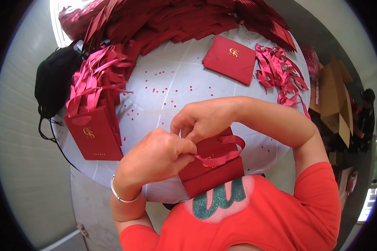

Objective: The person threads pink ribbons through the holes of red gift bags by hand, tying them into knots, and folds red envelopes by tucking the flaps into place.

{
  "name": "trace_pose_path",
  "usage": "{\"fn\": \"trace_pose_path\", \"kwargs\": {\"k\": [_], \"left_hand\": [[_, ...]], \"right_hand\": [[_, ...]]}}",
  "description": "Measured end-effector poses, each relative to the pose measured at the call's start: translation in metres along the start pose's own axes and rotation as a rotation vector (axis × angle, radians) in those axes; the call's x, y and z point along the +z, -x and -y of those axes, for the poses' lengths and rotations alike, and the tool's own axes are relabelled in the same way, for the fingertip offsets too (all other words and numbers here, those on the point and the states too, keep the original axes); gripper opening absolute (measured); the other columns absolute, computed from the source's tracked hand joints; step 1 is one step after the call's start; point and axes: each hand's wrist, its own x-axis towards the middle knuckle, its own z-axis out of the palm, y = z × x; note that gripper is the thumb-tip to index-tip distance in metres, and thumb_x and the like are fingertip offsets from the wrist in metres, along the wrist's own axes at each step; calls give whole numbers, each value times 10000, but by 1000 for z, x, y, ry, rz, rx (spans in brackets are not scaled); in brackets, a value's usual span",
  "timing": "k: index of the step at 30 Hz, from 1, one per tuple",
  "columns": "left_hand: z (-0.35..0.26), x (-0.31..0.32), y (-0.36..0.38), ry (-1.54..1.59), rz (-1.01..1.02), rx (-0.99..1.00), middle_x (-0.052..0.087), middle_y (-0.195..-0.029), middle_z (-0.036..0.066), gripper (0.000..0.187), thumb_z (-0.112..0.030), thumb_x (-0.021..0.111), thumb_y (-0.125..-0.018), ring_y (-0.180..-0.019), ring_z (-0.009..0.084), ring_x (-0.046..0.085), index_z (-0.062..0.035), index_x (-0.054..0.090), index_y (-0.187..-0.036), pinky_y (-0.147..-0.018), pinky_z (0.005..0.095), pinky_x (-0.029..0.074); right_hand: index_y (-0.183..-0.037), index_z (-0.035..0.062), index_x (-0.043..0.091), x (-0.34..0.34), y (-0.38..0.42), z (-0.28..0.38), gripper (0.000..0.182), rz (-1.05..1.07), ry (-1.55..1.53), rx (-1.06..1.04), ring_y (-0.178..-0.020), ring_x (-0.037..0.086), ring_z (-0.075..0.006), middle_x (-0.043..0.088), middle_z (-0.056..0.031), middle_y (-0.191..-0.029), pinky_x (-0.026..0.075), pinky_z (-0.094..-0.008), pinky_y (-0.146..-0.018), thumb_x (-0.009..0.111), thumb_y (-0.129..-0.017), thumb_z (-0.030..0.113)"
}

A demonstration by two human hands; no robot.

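A dark red paper bag (213,178) lies at the table's near edge, against my body, with a pink-red ribbon (226,158) looped across it. My left hand (157,157), with a bracelet at the wrist, pinches the ribbon's left end between its fingertips. Just beyond it, my right hand (203,121) is closed over the bag's upper left corner, its fingertips close to the left ones. What the right fingers hold is hidden behind the knuckles.
Finished-looking red bags with ribbons (92,131) stand at left, beside a black bag (56,81). Flat red bags (230,60) and loose ribbons (280,73) lie at back right. Stacked red bags (176,19) line the far edge. Cardboard boxes (333,100) and a person (366,111) are beyond the table.
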Motion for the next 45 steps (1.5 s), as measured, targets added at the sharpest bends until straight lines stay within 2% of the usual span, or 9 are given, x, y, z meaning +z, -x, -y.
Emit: {"fn": "trace_pose_path", "kwargs": {"k": [8,10,16,21,26,31,34,42,45], "left_hand": [[-11,-3,5,60,-36,22,672,-667,94,157,-33,799,-706,-587,238,670,-56,749,-853,-545,314,522],[-17,-8,6,114,-5,-26,665,-687,146,108,-35,752,-716,-643,317,671,-53,723,-819,-597,359,545],[-10,-3,3,30,3,-22,653,-660,136,84,-42,720,-694,-630,319,662,-56,710,-777,-594,375,539],[-9,0,-1,43,9,-40,633,-639,136,61,-36,687,-690,-607,333,643,-54,689,-748,-574,386,521],[-7,-1,-5,29,42,-87,623,-627,132,51,-30,674,-691,-595,335,635,-56,672,-734,-566,383,515],[-8,-6,-4,101,93,-137,617,-624,145,93,-29,668,-698,-608,348,638,-32,614,-774,-564,398,506],[-4,-9,-5,65,72,-176,633,-658,158,171,-31,653,-699,-650,364,645,-23,573,-851,-584,422,496],[10,-17,-8,-87,-1,-310,660,-711,168,152,-33,587,-672,-694,371,648,-23,666,-801,-648,421,509],[15,-16,-8,-118,26,-355,659,-714,175,151,-19,578,-662,-691,369,649,-18,672,-780,-653,413,510]], "right_hand": [[-1116,-31,647,-2,-5,13,371,176,-46,100,-716,635,-120,719,-71,-856,499,-265,-606,719,-766,71],[-1107,-24,652,1,-3,12,385,198,-110,115,-698,630,-118,716,-66,-839,494,-263,-588,728,-739,57],[-1009,-18,636,12,-5,-10,351,-46,-378,164,-659,622,-121,696,-75,-796,486,-263,-565,740,-676,19],[-970,-33,622,-3,-12,-20,284,-446,-245,22,-682,631,-139,674,-77,-794,495,-275,-577,698,-698,-2],[-902,-10,637,-7,-16,-38,148,-684,-73,-98,-795,662,-135,690,-81,-842,542,-288,-742,703,-778,36],[-967,-24,659,-12,-3,-54,212,-764,-19,-209,-811,679,-162,702,-99,-867,545,-302,-753,727,-813,105],[-1015,2,687,-4,29,-51,246,-812,351,-184,-773,679,-190,708,-133,-886,539,-326,-693,691,-868,199],[-955,-14,678,33,74,-51,207,-229,-261,129,-680,620,-85,664,-39,-756,512,-251,-660,633,-960,188],[-963,-24,675,32,65,-59,160,-493,146,-45,-686,639,-120,680,-68,-771,525,-279,-673,635,-922,124]]}}
